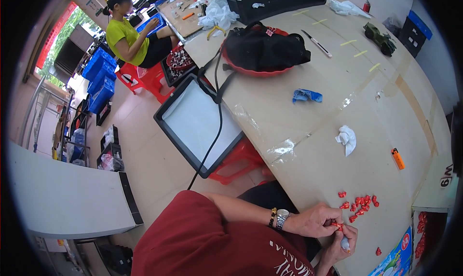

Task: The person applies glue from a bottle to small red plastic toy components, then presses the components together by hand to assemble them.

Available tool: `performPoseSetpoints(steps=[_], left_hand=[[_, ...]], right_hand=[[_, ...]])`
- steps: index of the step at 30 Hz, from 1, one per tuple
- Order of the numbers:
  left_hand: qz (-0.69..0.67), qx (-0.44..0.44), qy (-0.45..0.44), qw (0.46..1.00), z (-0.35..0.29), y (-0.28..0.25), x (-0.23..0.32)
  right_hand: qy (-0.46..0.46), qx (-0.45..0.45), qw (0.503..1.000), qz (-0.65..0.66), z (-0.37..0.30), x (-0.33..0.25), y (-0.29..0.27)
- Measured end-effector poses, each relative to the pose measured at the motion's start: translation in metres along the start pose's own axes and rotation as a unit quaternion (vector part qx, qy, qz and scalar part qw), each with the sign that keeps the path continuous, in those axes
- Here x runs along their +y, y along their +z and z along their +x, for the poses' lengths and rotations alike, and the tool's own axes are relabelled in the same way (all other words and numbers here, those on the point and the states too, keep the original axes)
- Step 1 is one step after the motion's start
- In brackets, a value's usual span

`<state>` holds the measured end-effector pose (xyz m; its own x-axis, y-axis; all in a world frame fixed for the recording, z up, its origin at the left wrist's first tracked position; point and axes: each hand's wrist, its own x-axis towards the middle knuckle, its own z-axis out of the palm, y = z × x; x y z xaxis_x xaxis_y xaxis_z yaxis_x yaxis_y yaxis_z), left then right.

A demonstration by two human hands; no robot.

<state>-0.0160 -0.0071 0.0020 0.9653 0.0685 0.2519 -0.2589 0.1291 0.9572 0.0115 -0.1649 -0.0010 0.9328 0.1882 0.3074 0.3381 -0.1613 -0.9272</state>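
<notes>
My left hand [316, 220], with a metal watch and a beaded bracelet at its wrist, is closed in a pinch at the table's near edge. Against it, my right hand [336, 249] is closed too. Between their fingertips sits a small red piece [337, 225], its shape mostly covered. A pale blue-grey item [345, 243] shows at my right fingers; I cannot tell whether it is a tool or a finger wrap. Just beyond the hands lies a loose cluster of similar small red pieces [360, 203]. One single red piece [378, 251] lies off to the right.
On the table are an orange lighter [397, 158], crumpled white tissue [346, 140], blue crumpled scrap [307, 95], knife [317, 44], red basket under black cloth [263, 51] and toy truck [380, 38]. A box [436, 194] holds red pieces. A seated person [132, 39] works far left.
</notes>
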Motion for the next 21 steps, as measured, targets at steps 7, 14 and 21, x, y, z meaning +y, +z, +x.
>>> performPoseSetpoints(steps=[7, 14, 21], left_hand=[[-0.001, 0.010, 0.000, 1.000, -0.002, -0.001, -0.006], [-0.011, 0.002, 0.007, 1.000, -0.001, 0.000, -0.003], [-0.010, -0.004, 0.005, 1.000, -0.003, 0.000, -0.007]], right_hand=[[-0.004, -0.016, 1.000, -0.016, -0.002, 0.010, -0.002], [0.000, -0.012, 1.000, -0.018, 0.000, 0.003, -0.002], [-0.001, -0.040, 0.999, -0.017, -0.004, 0.011, -0.007]])
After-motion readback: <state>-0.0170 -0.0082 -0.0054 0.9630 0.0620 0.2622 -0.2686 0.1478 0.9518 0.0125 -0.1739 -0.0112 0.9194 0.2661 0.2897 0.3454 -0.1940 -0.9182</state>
